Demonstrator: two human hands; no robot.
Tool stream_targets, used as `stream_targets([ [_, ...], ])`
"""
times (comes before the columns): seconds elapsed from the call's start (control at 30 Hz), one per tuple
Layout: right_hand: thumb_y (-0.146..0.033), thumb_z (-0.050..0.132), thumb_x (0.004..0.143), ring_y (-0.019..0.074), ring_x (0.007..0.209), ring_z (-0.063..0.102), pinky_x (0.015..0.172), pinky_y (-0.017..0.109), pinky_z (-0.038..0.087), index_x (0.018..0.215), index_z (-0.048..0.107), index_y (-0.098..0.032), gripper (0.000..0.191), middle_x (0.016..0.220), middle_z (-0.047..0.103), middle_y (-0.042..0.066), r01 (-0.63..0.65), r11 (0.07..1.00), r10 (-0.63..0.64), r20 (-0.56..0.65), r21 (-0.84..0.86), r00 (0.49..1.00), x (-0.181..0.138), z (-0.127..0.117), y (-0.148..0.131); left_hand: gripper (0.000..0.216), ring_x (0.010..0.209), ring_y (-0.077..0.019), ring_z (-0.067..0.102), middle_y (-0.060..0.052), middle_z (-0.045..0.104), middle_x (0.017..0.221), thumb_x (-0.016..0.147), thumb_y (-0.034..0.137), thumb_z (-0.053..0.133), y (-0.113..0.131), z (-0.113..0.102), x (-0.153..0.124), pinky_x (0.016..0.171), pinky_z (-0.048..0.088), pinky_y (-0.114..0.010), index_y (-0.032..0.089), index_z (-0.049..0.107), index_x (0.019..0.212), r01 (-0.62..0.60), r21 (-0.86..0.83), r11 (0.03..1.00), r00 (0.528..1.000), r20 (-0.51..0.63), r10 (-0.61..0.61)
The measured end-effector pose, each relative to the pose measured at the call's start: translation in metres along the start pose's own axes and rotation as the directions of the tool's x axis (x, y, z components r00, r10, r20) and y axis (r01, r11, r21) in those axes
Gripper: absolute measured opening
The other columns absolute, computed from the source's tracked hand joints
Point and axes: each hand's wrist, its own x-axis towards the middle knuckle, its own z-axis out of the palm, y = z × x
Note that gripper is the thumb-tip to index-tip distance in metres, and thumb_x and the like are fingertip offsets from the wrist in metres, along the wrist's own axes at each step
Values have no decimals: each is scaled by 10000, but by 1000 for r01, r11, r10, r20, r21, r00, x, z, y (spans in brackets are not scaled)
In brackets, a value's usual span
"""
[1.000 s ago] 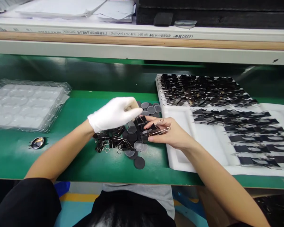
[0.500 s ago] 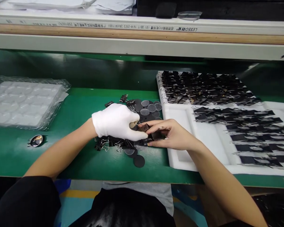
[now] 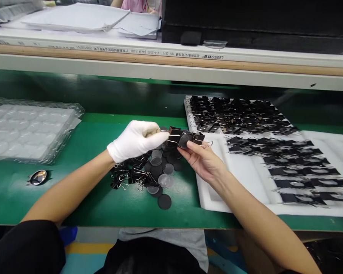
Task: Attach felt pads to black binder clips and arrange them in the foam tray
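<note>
My left hand (image 3: 135, 139), in a white glove, pinches a black binder clip (image 3: 173, 136) by its wire handles. My bare right hand (image 3: 201, 158) holds a round dark disc (image 3: 185, 140) with another binder clip (image 3: 200, 139) on its right edge. The two hands meet above a pile of black binder clips (image 3: 131, 175) and round discs (image 3: 160, 167) on the green bench (image 3: 88, 190). One clip touches the disc from the left.
A white foam tray (image 3: 240, 167) at the right carries rows of clipped discs (image 3: 274, 152). A clear plastic blister tray (image 3: 28, 129) lies at the left, a small shiny oval piece (image 3: 37, 177) in front of it. A shelf (image 3: 171, 64) runs overhead at the back.
Both hands rose from the pile, and now hold a disc with clips up above it. The gloved hand picked a clip and brought it to the disc.
</note>
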Motion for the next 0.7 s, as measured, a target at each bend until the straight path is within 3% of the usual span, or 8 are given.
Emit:
stream_targets([
  [0.37, -317, 976, 588, 175, 970, 746, 953, 329, 616, 807, 770, -228, 314, 942, 804, -13, 47, 998, -41, -105, 52, 994, 1, 3, 7, 484, 537, -73, 296, 49, 305, 569, 909, 492, 551, -1, 13, -2, 484, 232, -226, 191, 373, 574, 15, 32, 999, 1000, -4, -14],
  [0.7, -340, 970, 596, 187, 998, 730, 981, 347, 581, 865, 772, -236, 350, 970, 800, -12, 29, 998, -24, -89, 53, 996, 0, 5, 13, 495, 524, -75, 319, 50, 336, 551, 911, 509, 563, 3, 20, -5, 472, 248, -227, 195, 376, 577, 82, 73, 994, 996, -28, -80],
])
